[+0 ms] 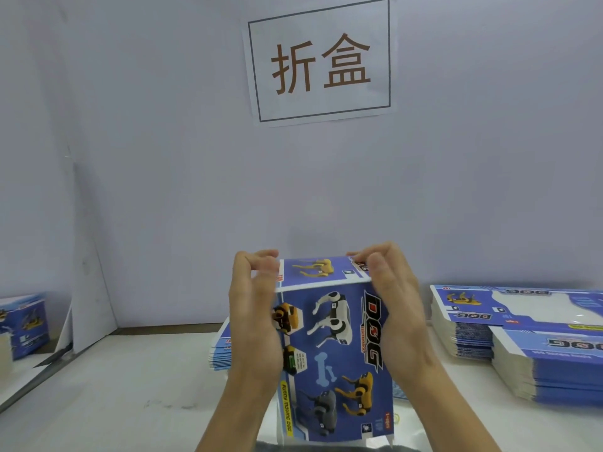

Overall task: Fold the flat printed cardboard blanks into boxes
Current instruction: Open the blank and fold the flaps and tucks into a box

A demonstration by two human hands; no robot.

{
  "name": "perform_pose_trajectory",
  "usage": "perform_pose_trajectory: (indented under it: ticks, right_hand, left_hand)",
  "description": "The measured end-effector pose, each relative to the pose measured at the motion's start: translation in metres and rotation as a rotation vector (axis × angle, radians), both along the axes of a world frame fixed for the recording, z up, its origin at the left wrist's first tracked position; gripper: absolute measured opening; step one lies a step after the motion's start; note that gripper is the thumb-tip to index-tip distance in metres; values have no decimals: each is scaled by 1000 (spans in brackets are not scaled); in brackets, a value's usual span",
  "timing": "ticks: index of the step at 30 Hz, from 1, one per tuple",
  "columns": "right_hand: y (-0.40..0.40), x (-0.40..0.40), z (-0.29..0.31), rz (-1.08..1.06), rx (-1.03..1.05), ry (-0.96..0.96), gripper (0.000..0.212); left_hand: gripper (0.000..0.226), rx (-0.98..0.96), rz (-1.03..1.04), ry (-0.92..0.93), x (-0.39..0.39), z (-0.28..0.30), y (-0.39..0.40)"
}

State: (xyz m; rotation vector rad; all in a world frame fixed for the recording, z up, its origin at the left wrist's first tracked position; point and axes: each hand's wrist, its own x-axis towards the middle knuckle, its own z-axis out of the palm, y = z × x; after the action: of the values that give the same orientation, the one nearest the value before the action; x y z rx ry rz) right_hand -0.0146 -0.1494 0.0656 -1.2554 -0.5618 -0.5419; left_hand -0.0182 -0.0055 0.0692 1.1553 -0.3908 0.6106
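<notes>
Both hands, left point(253, 316) and right point(396, 300), grip the half-formed box point(332, 350), fingers curled pinching its top flap point(321, 270).

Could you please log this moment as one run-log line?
step: closing end flap | box: upright, both hands holding it | left hand: grips left side | right hand: grips right side, fingertips on flap | flat blanks: stacked right

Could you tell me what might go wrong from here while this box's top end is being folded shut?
1. Both hands, left hand and right hand, pinch only the far end flap, so the box could skew or crease.
2. The box hangs over a stack of blanks, which it could knock askew if lowered.
</notes>
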Motion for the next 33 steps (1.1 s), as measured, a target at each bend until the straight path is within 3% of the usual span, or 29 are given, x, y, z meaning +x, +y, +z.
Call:
perform_pose_trajectory:
  ticks: [6,11,14,18,21,31,33]
  right_hand:
    - [-14,3,-5,34,-106,67,34]
    - [-22,4,-3,-19,-92,42,37]
    - [-18,2,0,-44,-96,34,29]
    - [-12,-1,5,-96,-112,20,30]
    - [-12,-1,7,-53,-96,15,35]
    - [-19,9,-2,104,5,77,26]
    - [-20,11,-3,120,13,73,22]
  left_hand:
    - [31,326,115,-63,8,-19,5]
    - [46,493,233,-146,9,-14,8]
    - [34,422,214,-152,7,-11,6]
    - [39,278,147,-99,4,-7,1]
    - [37,281,128,-95,3,-5,-2]
    - [28,269,-136,-29,1,4,8]
    - [35,280,-180,-18,2,3,10]
